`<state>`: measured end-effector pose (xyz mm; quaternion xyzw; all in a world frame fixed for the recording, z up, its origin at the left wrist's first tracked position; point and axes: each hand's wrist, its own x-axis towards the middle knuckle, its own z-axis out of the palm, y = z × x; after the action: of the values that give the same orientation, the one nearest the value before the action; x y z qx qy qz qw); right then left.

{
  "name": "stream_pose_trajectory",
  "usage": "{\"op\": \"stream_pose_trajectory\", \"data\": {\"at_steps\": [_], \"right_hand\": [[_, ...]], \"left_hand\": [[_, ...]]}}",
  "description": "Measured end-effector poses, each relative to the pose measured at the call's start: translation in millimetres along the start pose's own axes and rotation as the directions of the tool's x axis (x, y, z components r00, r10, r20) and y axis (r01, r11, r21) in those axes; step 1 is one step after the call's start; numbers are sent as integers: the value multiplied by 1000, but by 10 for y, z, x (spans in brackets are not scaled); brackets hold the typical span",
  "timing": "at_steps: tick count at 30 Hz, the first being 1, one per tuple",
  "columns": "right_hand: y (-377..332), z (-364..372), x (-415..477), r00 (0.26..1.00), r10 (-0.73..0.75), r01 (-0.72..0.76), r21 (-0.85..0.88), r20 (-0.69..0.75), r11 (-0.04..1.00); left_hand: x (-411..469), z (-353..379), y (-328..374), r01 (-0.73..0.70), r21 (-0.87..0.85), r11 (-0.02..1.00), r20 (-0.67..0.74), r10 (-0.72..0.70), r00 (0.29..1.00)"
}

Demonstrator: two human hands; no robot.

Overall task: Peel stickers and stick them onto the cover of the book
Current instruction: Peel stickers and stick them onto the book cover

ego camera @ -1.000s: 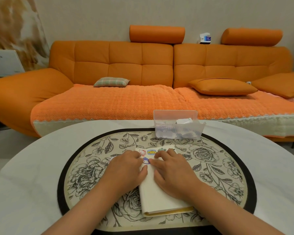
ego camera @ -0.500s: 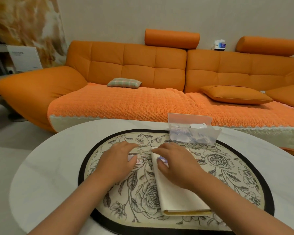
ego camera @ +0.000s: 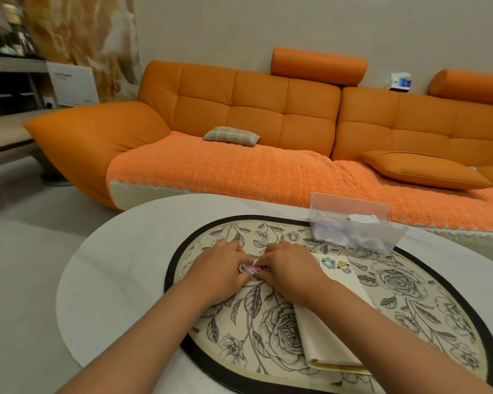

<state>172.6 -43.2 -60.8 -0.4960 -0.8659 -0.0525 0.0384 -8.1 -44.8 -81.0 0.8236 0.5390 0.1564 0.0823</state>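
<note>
Over floral mat (ego camera: 410, 294), pink sticker (ego camera: 249, 268) btwn fingers (ego camera: 265, 265)

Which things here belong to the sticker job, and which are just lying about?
Job: left hand, right hand, pink sticker piece that both pinch, book, stickers already on its cover.
Lying about: clear plastic box (contents unclear), floral mat, table, plaid cushion, sofa.

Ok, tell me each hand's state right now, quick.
Left hand: pinching the small sticker piece.
Right hand: pinching the same piece.
</note>
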Motion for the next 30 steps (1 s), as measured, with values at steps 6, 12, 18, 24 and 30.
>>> {"op": "stream_pose_trajectory", "data": {"at_steps": [6,12,18,24,30], "right_hand": [[-1,18,-53,995,-29,28,-19,-97,999],[26,23,-74,991,-44,50,45,-124,998],[165,-88,-283,877,5,56,113,-481,992],[304,-119,-580,847,73,30,184,-527,982],[433,-199,-831,921,267,-106,480,-282,871]], "left_hand": [[1,-24,21,11,-41,999,-18,-11,1000],[-30,-69,64,25,-41,999,-6,-26,1000],[-8,-141,234,90,-317,944,-99,-127,987],[30,-179,640,237,-797,556,117,-242,963],[106,-135,857,251,-841,479,138,-258,956]]}}
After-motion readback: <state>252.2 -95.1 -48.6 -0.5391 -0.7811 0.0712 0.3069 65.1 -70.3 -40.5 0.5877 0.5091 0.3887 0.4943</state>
